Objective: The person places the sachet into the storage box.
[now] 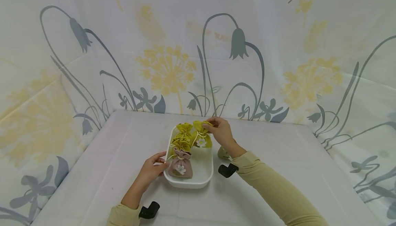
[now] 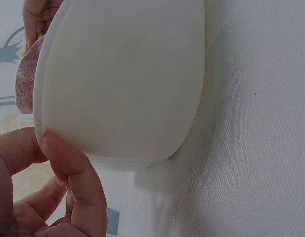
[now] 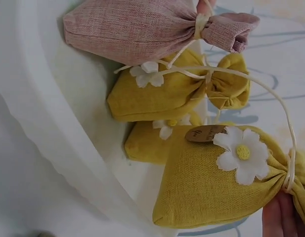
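A white oblong tub (image 1: 198,185) stands on the table. At its left rim, my left hand (image 1: 151,167) pinches the edge between thumb (image 2: 75,170) and fingers. My right hand (image 1: 221,133) holds a yellow drawstring pouch (image 3: 206,182) by its gathered neck at the tub's far right corner. That pouch bears a white fabric flower (image 3: 242,154) and a small brown tag (image 3: 204,133). A pink pouch (image 1: 187,170) leans inside the tub's left side, nearest me. Behind it in a row are two more yellow pouches (image 3: 157,98), partly hidden.
Right of the tub, a pale beige pouch (image 1: 222,153) lies on the white tabletop (image 1: 263,143), partly covered by my right wrist. Black angled pieces (image 1: 228,170) sit at both sleeve cuffs. A flower-printed cloth (image 1: 173,23) stands behind the table.
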`<state>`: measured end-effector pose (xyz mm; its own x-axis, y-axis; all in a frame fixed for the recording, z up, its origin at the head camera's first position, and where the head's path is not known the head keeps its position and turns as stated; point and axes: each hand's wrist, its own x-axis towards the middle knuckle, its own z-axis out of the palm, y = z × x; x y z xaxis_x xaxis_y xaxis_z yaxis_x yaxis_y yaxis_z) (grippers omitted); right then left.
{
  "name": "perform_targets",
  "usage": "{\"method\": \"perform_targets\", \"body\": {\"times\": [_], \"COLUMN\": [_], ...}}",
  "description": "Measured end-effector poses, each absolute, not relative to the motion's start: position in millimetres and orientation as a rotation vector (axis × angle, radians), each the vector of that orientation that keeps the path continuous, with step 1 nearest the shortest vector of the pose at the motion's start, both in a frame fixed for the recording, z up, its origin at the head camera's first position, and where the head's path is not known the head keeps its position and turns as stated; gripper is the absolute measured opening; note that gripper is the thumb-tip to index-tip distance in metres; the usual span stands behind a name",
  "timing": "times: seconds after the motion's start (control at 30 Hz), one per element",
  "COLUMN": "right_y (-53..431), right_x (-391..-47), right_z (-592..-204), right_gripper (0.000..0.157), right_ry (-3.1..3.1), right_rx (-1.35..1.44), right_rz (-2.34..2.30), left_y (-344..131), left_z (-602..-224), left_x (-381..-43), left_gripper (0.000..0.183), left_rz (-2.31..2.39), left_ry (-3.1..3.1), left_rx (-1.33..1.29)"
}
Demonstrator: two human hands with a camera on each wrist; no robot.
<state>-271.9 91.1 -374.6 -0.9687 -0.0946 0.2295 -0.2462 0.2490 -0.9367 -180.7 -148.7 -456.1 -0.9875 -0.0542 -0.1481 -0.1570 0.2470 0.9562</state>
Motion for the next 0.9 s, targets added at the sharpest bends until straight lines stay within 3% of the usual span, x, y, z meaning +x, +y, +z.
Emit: {"method": "perform_targets", "body": {"times": [0.7, 0.9], "right_y": [96.9, 97.7], "right_x": [-276.0, -275.7], "right_z": [-402.4, -403.8], "right_gripper": [0.011, 0.018], "right_ry": [-2.658, -2.692], "right_rx": [0.35, 0.371], "right_rz": [1.612, 1.54], "left_y": [-148.2, -148.6], "left_z": [-455.1, -456.4], "left_x": [-180.1, -180.9], "left_gripper": [0.046, 0.046], "left_rz": [1.869, 1.858], "left_ry": [2.404, 2.412], "left_rx": [-0.202, -0.21]}}
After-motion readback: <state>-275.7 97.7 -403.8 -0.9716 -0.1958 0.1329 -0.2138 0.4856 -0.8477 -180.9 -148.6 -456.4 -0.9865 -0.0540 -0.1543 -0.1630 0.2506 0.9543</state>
